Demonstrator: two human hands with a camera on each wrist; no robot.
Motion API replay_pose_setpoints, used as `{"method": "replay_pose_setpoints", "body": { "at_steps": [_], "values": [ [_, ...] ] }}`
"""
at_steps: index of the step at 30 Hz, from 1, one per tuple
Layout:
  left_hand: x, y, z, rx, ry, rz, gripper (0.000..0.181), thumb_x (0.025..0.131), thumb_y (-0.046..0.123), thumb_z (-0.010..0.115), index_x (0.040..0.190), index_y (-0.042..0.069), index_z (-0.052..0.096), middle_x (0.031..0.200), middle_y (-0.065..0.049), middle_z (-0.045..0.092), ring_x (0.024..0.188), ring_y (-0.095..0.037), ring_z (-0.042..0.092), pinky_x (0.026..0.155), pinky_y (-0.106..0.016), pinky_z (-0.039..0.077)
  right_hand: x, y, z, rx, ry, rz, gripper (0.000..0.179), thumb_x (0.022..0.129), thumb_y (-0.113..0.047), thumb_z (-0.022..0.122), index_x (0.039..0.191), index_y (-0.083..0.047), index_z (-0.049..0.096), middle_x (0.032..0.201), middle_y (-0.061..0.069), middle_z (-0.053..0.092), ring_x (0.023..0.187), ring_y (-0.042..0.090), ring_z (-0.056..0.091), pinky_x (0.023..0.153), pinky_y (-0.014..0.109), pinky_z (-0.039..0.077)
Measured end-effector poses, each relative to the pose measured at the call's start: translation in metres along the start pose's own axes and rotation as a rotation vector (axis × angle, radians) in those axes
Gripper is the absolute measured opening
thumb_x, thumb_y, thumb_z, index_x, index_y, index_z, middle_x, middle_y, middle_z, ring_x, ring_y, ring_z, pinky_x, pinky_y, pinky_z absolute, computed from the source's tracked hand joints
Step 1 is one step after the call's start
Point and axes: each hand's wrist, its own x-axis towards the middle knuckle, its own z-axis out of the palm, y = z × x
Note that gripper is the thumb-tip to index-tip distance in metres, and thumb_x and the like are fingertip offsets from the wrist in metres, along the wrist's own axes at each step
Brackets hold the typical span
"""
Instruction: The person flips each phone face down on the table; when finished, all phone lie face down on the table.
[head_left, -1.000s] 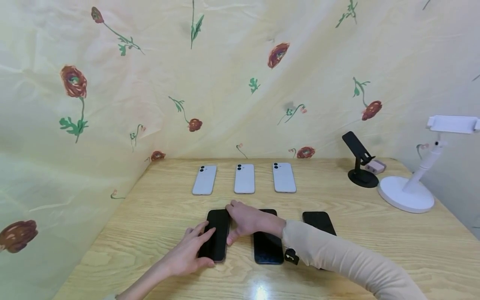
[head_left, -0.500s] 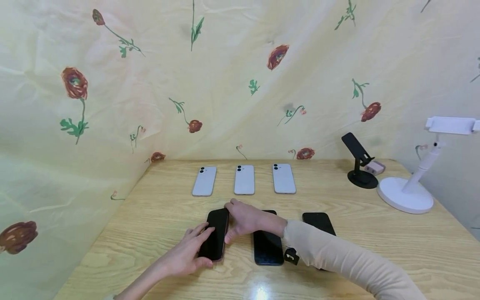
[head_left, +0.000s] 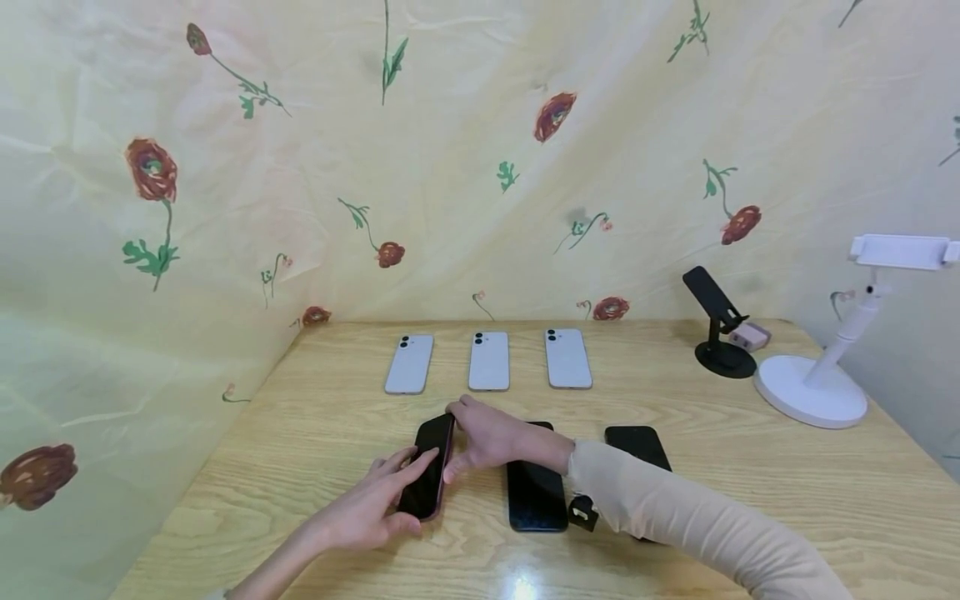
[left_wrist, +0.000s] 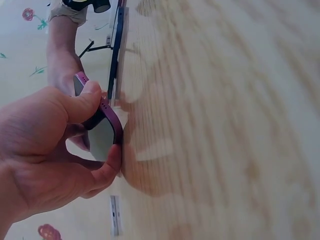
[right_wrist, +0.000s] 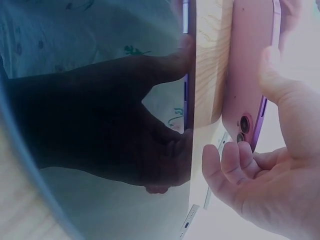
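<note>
A smartphone [head_left: 424,493] with a black screen and a pink back is held between both hands, its right long side tipped up off the wooden table. My left hand [head_left: 363,510] pinches its lower end, thumb on one edge and fingers on the other, as the left wrist view shows of the purple-pink frame [left_wrist: 114,121]. At the upper right, my right hand [head_left: 489,435] grips the long edge with the thumb and curls its fingers near the top corner. The pink back [right_wrist: 247,65] with its camera lenses faces the right wrist view.
Two more black-screened phones, one in the middle [head_left: 536,502] and one under the right sleeve [head_left: 637,442], lie to the right. Three white phones [head_left: 489,361] lie face down behind. A black phone stand [head_left: 723,358], a charger block [head_left: 752,335] and a white stand [head_left: 813,390] stand back right.
The phone's right side has risen from lying flat to a tilt, with its pink-purple side edge now showing. The right thumb has shifted slightly up and left along with it.
</note>
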Motion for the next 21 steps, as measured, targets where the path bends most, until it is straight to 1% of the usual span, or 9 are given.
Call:
{"method": "replay_pose_setpoints", "body": {
  "at_steps": [4,6,8,10,12,13,16,18,21],
  "values": [
    [-0.002,-0.002,0.000,-0.011,-0.001,0.041,0.087,0.088,0.027,0.072,0.158,0.004,0.026,0.151,-0.037,0.029,0.138,-0.052,0.030,0.105,-0.070,0.024,0.002,-0.001,0.001,0.041,0.016,-0.008,0.081,0.071,-0.042,0.091,0.123,0.008,0.054,0.094,0.005,0.049,0.083,0.017,0.046,0.073,0.029,0.043],
    [-0.003,-0.003,-0.001,-0.009,0.000,0.053,0.088,0.088,0.026,0.072,0.158,0.003,0.024,0.151,-0.034,0.032,0.137,-0.049,0.033,0.105,-0.068,0.025,0.003,-0.002,0.002,0.064,0.010,-0.006,0.081,0.072,-0.041,0.090,0.125,0.007,0.053,0.095,0.005,0.050,0.084,0.017,0.047,0.074,0.028,0.044],
    [-0.004,-0.003,-0.003,-0.006,0.002,0.062,0.088,0.088,0.025,0.071,0.158,0.003,0.023,0.151,-0.031,0.036,0.135,-0.046,0.037,0.105,-0.065,0.029,0.004,-0.005,0.002,0.089,-0.002,0.008,0.083,0.074,-0.041,0.089,0.129,0.008,0.051,0.099,0.006,0.051,0.086,0.017,0.047,0.074,0.028,0.044],
    [-0.006,-0.003,-0.005,-0.006,0.004,0.058,0.089,0.088,0.023,0.072,0.159,0.005,0.021,0.150,-0.025,0.041,0.129,-0.041,0.044,0.103,-0.059,0.035,0.005,-0.006,0.002,0.114,-0.011,0.017,0.086,0.076,-0.040,0.087,0.135,0.009,0.047,0.102,0.009,0.053,0.088,0.018,0.048,0.075,0.028,0.045],
    [-0.006,-0.003,-0.007,-0.016,0.004,0.056,0.089,0.088,0.021,0.072,0.160,0.006,0.020,0.145,-0.020,0.047,0.122,-0.036,0.048,0.100,-0.053,0.040,0.006,-0.008,0.002,0.134,-0.017,0.031,0.091,0.078,-0.039,0.086,0.140,0.011,0.043,0.105,0.010,0.053,0.089,0.018,0.049,0.074,0.028,0.045],
    [-0.006,-0.003,-0.008,-0.023,0.004,0.054,0.090,0.088,0.019,0.072,0.160,0.007,0.020,0.141,-0.018,0.051,0.118,-0.033,0.049,0.098,-0.050,0.042,0.007,-0.008,0.002,0.146,-0.016,0.033,0.090,0.079,-0.038,0.086,0.140,0.011,0.042,0.105,0.012,0.054,0.089,0.019,0.050,0.075,0.028,0.046],
    [-0.006,-0.002,-0.011,-0.049,-0.008,0.051,0.091,0.089,0.014,0.073,0.160,0.005,0.018,0.123,-0.010,0.056,0.107,-0.026,0.051,0.093,-0.042,0.047,0.009,-0.010,0.002,0.190,-0.010,0.038,0.083,0.079,-0.036,0.087,0.135,0.009,0.045,0.105,0.013,0.056,0.089,0.021,0.053,0.075,0.027,0.047],
    [-0.006,-0.002,-0.012,-0.064,-0.021,0.050,0.090,0.089,0.011,0.073,0.159,0.002,0.017,0.112,-0.006,0.055,0.102,-0.023,0.052,0.090,-0.039,0.049,0.010,-0.010,0.003,0.223,-0.002,0.031,0.071,0.079,-0.034,0.087,0.127,0.005,0.051,0.104,0.013,0.057,0.089,0.023,0.056,0.075,0.027,0.048],
    [-0.005,0.000,-0.014,-0.109,-0.052,0.061,0.090,0.090,0.004,0.072,0.158,-0.004,0.013,0.104,-0.001,0.055,0.098,-0.018,0.057,0.088,-0.034,0.051,0.011,-0.012,0.005,0.275,0.013,0.035,0.058,0.079,-0.030,0.088,0.116,-0.001,0.055,0.104,0.011,0.059,0.092,0.024,0.059,0.077,0.026,0.049]
  ]
}}
